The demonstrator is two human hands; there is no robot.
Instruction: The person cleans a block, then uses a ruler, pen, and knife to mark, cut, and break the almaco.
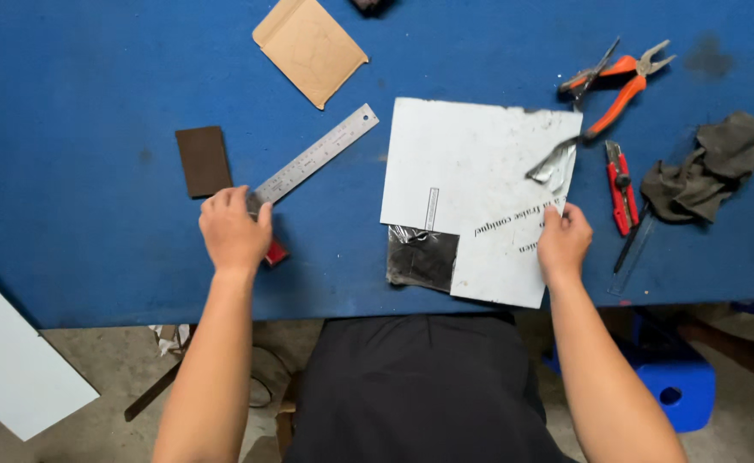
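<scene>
Head view: no container is seen on the blue-painted bench [94, 257]; everything lies loose on its surface. The left hand [235, 230] is laid over the near end of a long steel ruler [317, 154], fingers curled down on it; whether the grip is closed around the ruler or only pressed flat cannot be told. A small red object [276, 253] shows just under the heel of that hand. The ruler is angled away up to the right, its far end close to the corner of a white printed card sheet [471, 171]. The right hand [563, 244] is pressed on the sheet's lower right part, fingers flat, grip released. A square notch is cut from the sheet's lower left, where a dark shiny foil piece [422, 257] shows. A crumpled foil scrap [554, 165] lies at the sheet's right edge. A brown rectangular block [204, 160] sits just left of the ruler, a tan cardboard piece [310, 50] beyond it. Orange-handled pliers [626, 81], a red utility knife [622, 187] and a grey rag [707, 167] are to the right.
</scene>
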